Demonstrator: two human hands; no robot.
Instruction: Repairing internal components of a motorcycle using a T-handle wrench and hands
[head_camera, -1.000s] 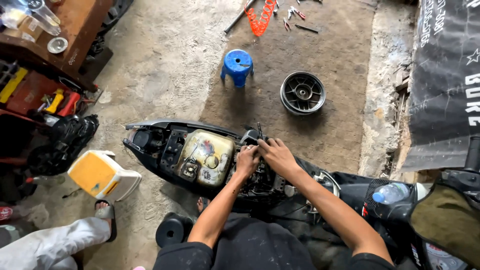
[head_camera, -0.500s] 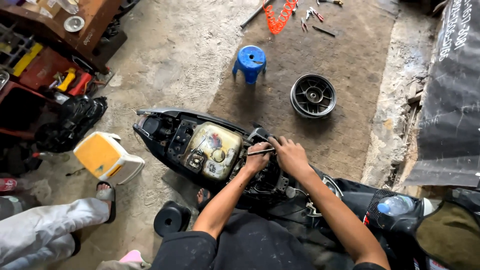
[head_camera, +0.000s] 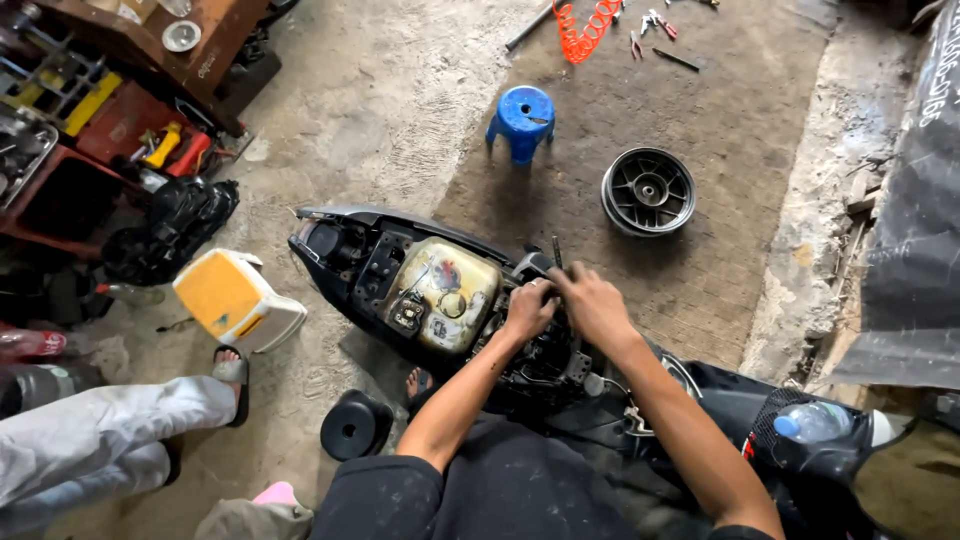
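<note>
My left hand (head_camera: 527, 310) and my right hand (head_camera: 592, 300) sit side by side on the exposed frame of the stripped scooter (head_camera: 440, 300), just behind its yellowed fuel tank (head_camera: 445, 292). My left fingers are curled down tight onto a dark part of the frame, though what exactly they clasp is hidden under the knuckles. My right hand lies fingers bent over the same spot, touching the left, and a thin dark rod (head_camera: 556, 251) stands up just beyond its fingertips; I cannot tell whether I am gripping it. The scooter lies across in front of me, its open tail end pointing left. Nearer me on the right, a plastic water bottle (head_camera: 812, 422) rests in the scooter's front pocket. On the floor to my left stand a black round part (head_camera: 352, 428) and a yellow-and-white container (head_camera: 235, 300), beside another person's sandalled foot (head_camera: 231, 372). Farther out on the concrete lie a black wheel rim (head_camera: 648, 191), a blue plastic stool (head_camera: 523, 120), and, farthest, a coiled orange hose (head_camera: 585, 25) with a few hand tools (head_camera: 652, 24).
</note>
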